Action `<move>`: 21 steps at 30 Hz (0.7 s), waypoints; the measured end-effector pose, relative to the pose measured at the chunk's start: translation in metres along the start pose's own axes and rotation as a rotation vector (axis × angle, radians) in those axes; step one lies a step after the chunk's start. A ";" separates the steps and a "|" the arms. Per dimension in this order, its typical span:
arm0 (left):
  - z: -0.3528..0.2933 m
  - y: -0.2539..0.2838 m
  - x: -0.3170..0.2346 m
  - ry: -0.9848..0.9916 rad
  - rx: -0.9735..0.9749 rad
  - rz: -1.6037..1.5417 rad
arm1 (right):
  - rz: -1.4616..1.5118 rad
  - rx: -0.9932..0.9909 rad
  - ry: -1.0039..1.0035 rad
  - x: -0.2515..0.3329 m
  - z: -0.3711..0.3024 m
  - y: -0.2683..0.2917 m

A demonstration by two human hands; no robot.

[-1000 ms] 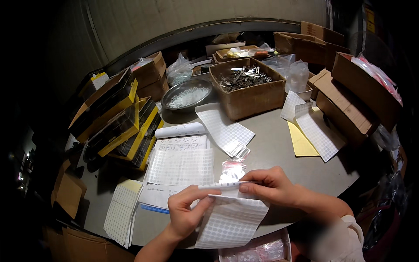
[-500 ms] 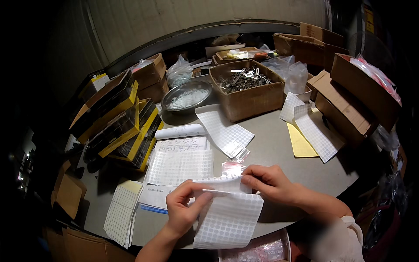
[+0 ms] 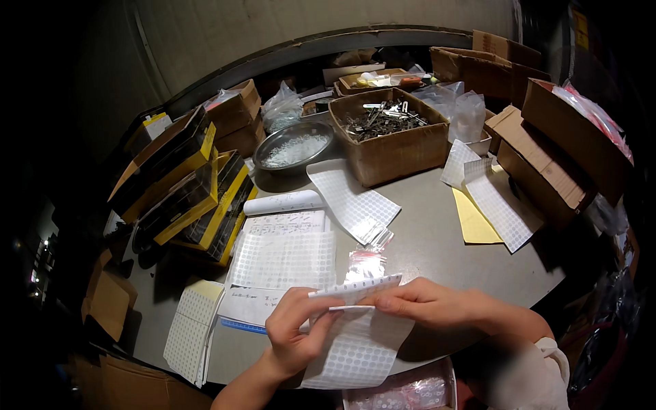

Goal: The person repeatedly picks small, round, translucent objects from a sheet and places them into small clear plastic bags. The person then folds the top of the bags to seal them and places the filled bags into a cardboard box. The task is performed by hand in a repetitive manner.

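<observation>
**Sticker sheet in both hands, peel at top edge – early/mid stage**

Status: I see the left hand [image 3: 295,335] and right hand [image 3: 420,304] both on one sheet of small round white stickers [image 3: 359,345], held just above the near bench edge. Top strip of sheet is folded back toward me. Left grip: thumb and fingers pressed together, pinching the sheet near the fold. Right grip: fingertips pinching the folded strip from the other side. Can't tell if a sticker is lifted off yet; too small.

Done, as I judge it: a small clear zip bag [image 3: 364,263] lies just past the hands, a few more near it. Whether any carry a sticker, can't tell. Left: most dots on the held sheet look in place, and more sheets wait – one by the cardboard box of metal parts [image 3: 389,133], more over the yellow paper [image 3: 473,219] at right, a stack [image 3: 193,328] at near left.

Room: bench [image 3: 437,246] is round, bare patch centre-right beyond the hands. Left side tight w/ yellow-and-black boxes [image 3: 184,191], a written notebook [image 3: 280,263] and a metal bowl [image 3: 292,145]. Brown cartons [image 3: 547,157] crowd right rim. Near edge sits right under the wrists; tray of bags [image 3: 403,393] below it.
</observation>
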State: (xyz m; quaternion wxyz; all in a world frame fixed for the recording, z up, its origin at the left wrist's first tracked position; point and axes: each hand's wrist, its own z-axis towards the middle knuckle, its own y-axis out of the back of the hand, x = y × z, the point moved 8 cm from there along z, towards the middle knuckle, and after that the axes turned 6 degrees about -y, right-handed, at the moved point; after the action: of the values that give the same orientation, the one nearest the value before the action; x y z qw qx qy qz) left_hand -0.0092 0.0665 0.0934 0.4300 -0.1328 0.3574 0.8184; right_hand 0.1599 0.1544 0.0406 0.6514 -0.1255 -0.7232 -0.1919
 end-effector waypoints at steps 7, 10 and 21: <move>0.004 0.000 0.005 0.047 0.026 -0.035 | -0.267 -0.093 0.133 0.018 -0.001 0.000; 0.004 -0.004 0.009 0.102 0.070 -0.101 | -0.533 -0.260 0.389 0.032 -0.007 0.001; 0.006 -0.012 0.000 -0.005 0.127 0.014 | -0.703 -0.375 0.666 0.048 -0.014 -0.009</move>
State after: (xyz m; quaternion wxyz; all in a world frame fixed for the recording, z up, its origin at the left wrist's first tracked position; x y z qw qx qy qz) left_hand 0.0008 0.0752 0.0925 0.4325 -0.1008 0.4085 0.7974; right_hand 0.1630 0.1368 0.0879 0.7089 0.0784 -0.4283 -0.5549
